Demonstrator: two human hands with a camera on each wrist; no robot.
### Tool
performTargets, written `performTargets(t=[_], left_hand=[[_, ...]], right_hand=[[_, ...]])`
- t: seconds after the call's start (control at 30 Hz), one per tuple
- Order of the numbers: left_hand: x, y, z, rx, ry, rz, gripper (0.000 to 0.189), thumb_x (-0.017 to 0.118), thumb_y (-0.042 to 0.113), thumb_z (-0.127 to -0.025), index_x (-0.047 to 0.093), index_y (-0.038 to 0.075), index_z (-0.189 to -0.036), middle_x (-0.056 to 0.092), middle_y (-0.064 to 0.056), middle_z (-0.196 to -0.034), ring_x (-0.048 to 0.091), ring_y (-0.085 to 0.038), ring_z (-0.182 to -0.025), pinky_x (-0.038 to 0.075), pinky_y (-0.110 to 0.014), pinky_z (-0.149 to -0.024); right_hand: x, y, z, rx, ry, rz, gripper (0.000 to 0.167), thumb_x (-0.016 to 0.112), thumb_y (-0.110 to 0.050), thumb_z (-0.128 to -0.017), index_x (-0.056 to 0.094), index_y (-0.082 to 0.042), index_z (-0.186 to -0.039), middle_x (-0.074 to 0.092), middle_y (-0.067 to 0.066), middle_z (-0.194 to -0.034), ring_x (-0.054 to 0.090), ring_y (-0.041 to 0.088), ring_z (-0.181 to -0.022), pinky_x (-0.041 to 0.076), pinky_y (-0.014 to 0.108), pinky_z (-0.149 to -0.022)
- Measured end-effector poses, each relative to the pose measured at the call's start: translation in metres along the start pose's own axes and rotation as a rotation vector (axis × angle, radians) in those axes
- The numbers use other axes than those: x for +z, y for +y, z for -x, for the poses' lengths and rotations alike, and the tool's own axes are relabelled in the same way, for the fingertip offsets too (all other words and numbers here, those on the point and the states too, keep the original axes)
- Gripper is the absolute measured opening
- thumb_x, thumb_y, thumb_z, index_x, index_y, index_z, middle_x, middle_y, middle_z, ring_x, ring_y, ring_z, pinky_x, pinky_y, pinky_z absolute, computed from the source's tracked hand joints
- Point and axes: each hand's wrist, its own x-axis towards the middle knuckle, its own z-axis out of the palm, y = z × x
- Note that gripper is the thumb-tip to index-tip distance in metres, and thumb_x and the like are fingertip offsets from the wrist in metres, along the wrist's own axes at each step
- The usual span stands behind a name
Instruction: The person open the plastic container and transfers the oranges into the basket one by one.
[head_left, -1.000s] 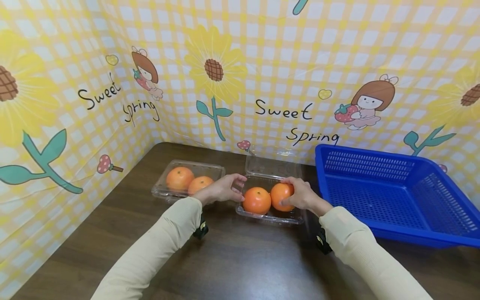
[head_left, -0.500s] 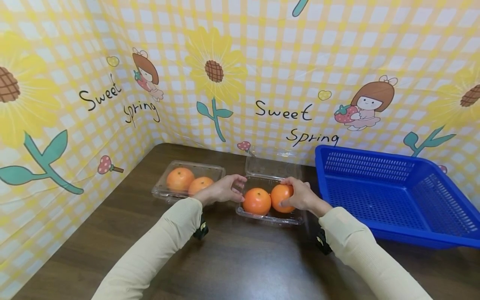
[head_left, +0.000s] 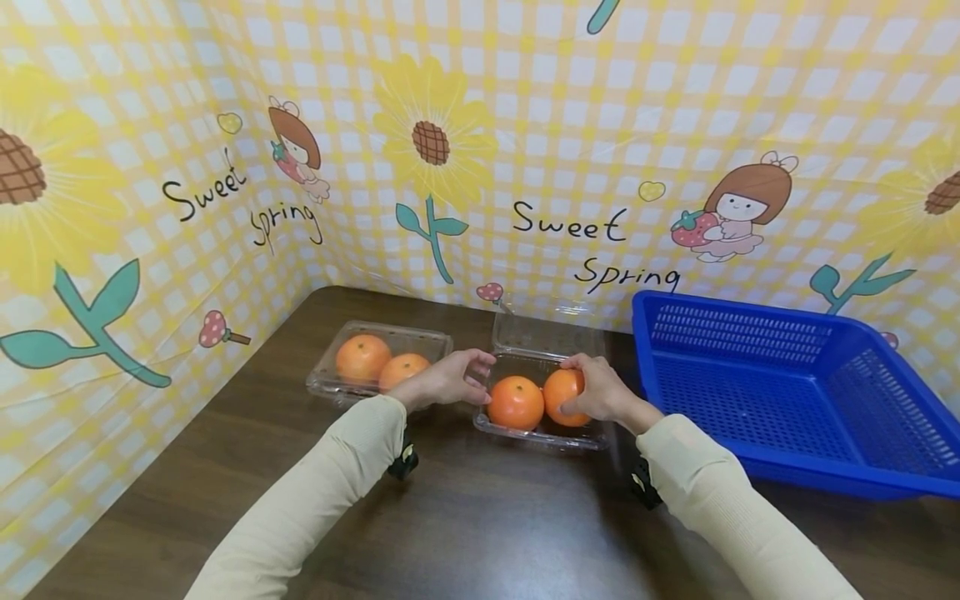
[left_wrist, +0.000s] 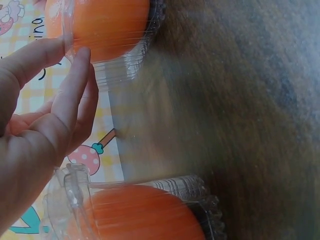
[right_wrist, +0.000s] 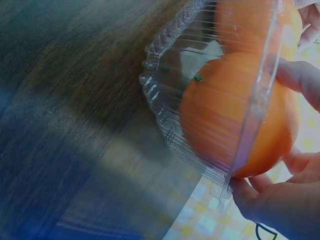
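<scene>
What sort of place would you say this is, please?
Perhaps a small indoor corner set up for handling fruit: a wood-grained table, a yellow checked backdrop along two sides, and an open clear container with orange fruit in it.

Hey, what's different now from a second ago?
Nothing that I can see! The picture only shifted a tiny bit. The right hand still holds the right orange in the open box, and the left hand stays by that box's left side. The other box and blue basket stayed put.
</scene>
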Motion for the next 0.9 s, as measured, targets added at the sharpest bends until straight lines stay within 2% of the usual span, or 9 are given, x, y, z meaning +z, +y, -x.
performTargets(t=[0.13,0.43,0.7,0.9], left_hand=[[-0.0005,0.0007,0.0008,-0.006,0.009,-0.015,0.062,0.065,-0.007,-0.073,0.036,-0.007,-0.127,0.044,-0.027,-0.12,0.054,-0.033,-0.099,0.05,-0.03,-0.073],[0.0002,0.0042,0.0026,-0.004,0.011,-0.028,0.061,0.066,-0.006,-0.073,0.036,-0.007,-0.127,0.044,-0.027,-0.119,0.054,-0.033,-0.099,0.05,-0.03,-0.074],[0.0001,0.0028,0.0019,-0.006,0.02,-0.042,0.061,0.066,-0.007,-0.073,0.037,-0.007,-0.127,0.045,-0.027,-0.119,0.054,-0.033,-0.099,0.05,-0.03,-0.074],[0.0006,0.0027,0.0019,-0.004,0.02,-0.039,0.061,0.066,-0.006,-0.073,0.037,-0.007,-0.127,0.045,-0.026,-0.118,0.054,-0.033,-0.098,0.05,-0.03,-0.074]], right_hand=[[0.0011,0.001,-0.0007,-0.021,0.007,0.004,0.062,0.075,-0.008,-0.066,0.046,-0.002,-0.12,0.039,0.021,-0.115,0.044,0.031,-0.094,0.042,0.045,-0.079],[-0.0002,0.003,0.0006,-0.042,0.006,-0.006,0.068,0.075,-0.011,-0.067,0.043,-0.003,-0.127,0.043,0.021,-0.119,0.043,0.032,-0.101,0.041,0.046,-0.083],[0.0006,0.004,0.0012,-0.05,0.014,-0.058,0.066,0.075,-0.008,-0.068,0.045,-0.002,-0.126,0.049,0.018,-0.119,0.05,0.029,-0.097,0.042,0.045,-0.085],[0.0005,0.0049,0.0023,-0.062,0.024,-0.072,0.064,0.076,-0.009,-0.068,0.047,-0.001,-0.124,0.05,0.018,-0.117,0.049,0.028,-0.095,0.044,0.044,-0.082]])
